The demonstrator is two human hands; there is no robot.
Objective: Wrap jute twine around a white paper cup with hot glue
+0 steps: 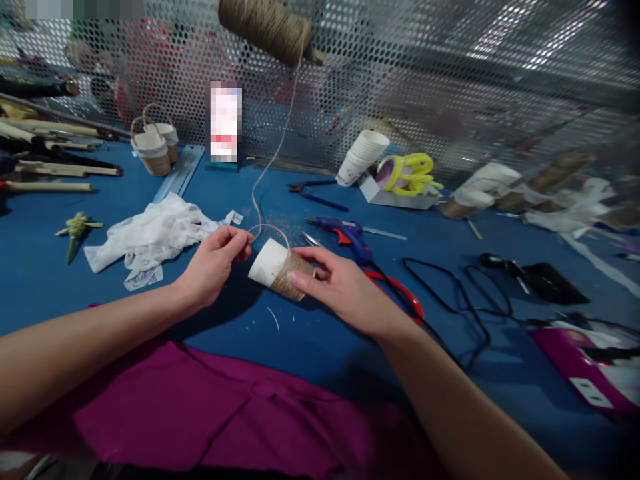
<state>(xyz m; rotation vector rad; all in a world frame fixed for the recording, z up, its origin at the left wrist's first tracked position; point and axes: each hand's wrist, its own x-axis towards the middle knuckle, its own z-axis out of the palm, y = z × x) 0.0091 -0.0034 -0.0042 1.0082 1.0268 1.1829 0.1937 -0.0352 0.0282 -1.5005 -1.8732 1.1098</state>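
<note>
My right hand (336, 288) grips a white paper cup (269, 261) lying on its side, its wider end partly wrapped in brown twine. My left hand (216, 261) pinches the twine strand (273, 157) just left of the cup. The strand loops over the cup and rises to a big twine spool (267, 27) hanging at the top. Both hands hover just above the blue table (300, 333).
A blue glue gun (347, 235) and red-handled scissors (400, 293) lie right of the cup, with black cables (465, 307). White lace fabric (150, 233) lies left. Stacked cups (361, 157), finished cup baskets (153, 150), pliers (313, 193) and bamboo sticks (55, 170) sit farther back before a perforated metal screen.
</note>
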